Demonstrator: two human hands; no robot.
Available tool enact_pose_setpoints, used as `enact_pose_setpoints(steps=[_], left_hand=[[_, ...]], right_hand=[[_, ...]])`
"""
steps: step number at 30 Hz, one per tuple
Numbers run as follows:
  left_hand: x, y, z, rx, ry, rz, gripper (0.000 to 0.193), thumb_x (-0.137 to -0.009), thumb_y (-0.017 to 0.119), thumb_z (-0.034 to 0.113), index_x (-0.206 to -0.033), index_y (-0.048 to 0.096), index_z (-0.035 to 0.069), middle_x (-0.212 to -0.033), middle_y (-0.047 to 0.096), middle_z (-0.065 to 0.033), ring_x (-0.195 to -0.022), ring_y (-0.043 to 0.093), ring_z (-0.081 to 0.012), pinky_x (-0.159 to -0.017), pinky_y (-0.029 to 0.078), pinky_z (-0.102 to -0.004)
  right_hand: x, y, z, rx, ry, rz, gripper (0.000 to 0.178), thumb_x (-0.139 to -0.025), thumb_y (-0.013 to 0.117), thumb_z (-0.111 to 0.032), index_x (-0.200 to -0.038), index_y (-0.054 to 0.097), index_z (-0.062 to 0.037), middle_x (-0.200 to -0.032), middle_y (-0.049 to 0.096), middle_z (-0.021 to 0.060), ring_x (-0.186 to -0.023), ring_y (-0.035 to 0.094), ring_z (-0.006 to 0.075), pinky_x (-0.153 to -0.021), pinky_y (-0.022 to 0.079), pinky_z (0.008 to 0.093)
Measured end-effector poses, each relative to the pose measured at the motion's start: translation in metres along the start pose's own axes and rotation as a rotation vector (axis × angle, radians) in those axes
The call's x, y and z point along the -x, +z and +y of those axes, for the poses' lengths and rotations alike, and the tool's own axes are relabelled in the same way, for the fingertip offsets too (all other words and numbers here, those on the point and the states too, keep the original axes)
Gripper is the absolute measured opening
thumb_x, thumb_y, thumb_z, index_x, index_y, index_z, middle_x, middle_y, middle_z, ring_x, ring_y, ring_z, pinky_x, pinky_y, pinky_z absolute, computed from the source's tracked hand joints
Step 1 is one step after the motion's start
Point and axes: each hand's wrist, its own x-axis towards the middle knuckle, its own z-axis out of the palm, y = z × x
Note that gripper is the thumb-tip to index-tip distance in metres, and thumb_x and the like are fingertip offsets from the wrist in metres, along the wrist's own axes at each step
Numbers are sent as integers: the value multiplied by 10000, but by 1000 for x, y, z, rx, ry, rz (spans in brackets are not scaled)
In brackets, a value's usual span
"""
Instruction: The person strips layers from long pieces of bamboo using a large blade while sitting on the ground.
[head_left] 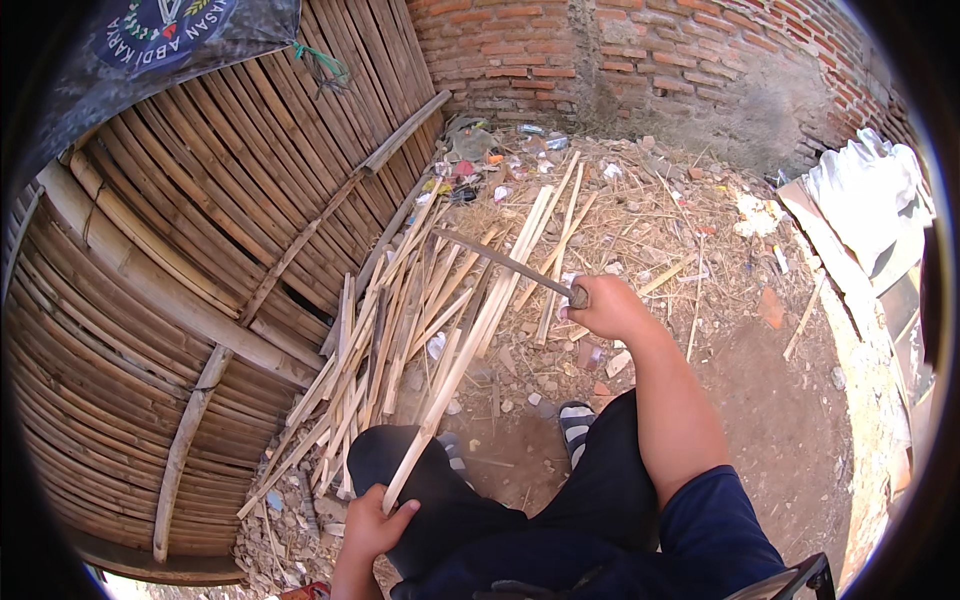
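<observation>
My left hand [370, 527] is closed round the near end of a long, pale wooden strip [458, 372], beside my left knee. The strip slants away from me toward the upper right. In my right hand [612, 308] I grip the handle of a machete [478, 246], its dark narrow blade pointing left. From above, the blade crosses the strip past its middle; whether the two touch I cannot tell. Several similar split strips [345, 385] lie in a loose pile to the left of the held one.
A bamboo slat wall [200, 190] rises on the left, with a dark banner [70, 90] above it. Behind the pile, litter and straw [640, 215] cover the ground up to a brick wall [680, 65]. White sheeting [865, 195] hangs at the right. My sandalled foot [577, 430] is on bare dirt.
</observation>
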Motion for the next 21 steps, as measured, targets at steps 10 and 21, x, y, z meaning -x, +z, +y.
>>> enact_pose_setpoints(steps=[10,21], left_hand=[[-3,-4,9,-14,8,-47,442,-811,880,335,-740,583,15,-569,586,-118,-511,582,-199,-522,478,-374],[-2,-3,9,-21,48,-45,445,-815,870,378,-787,616,13,-568,591,-140,-520,628,-276,-531,491,-394]], right_hand=[[27,29,-50,101,-440,-438,406,-826,807,-373,-1053,712,-50,-960,717,226,-966,696,411,-857,551,496],[11,13,-7,9,-201,-180,487,-827,808,-399,-1132,712,-31,-988,721,230,-970,696,414,-871,550,485]])
